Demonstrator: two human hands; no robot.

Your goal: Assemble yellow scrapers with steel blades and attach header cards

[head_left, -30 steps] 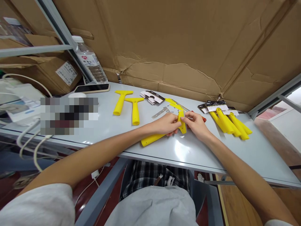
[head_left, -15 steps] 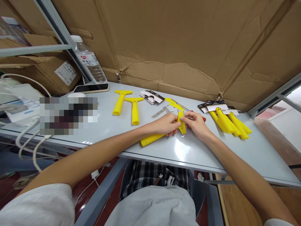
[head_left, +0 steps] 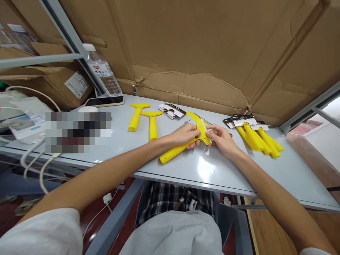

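My left hand (head_left: 186,134) is closed around a yellow scraper (head_left: 174,153) where the handle meets the wide head. The handle slants down to the left over the table. At the head's right edge, a pale strip runs along it, and my right hand (head_left: 222,139) pinches there with thumb and fingers. A screw or hole shows on the head's flat face. Just behind my hands lie loose yellow pieces (head_left: 193,115), partly covered. A small red end (head_left: 231,135) peeks out behind my right hand; its kind is hidden.
Left of my hands lie two yellow scraper bodies (head_left: 153,126). Printed cards (head_left: 172,110) lie behind them. On the right, several yellow scrapers (head_left: 261,140) with cards are piled. A phone (head_left: 105,101), a water bottle (head_left: 104,72) and cables stand left; cardboard (head_left: 191,46) walls the back.
The scraper's head has turned so its flat face shows more towards me. My left hand has shifted slightly, now covering the metal plate that lay behind it.
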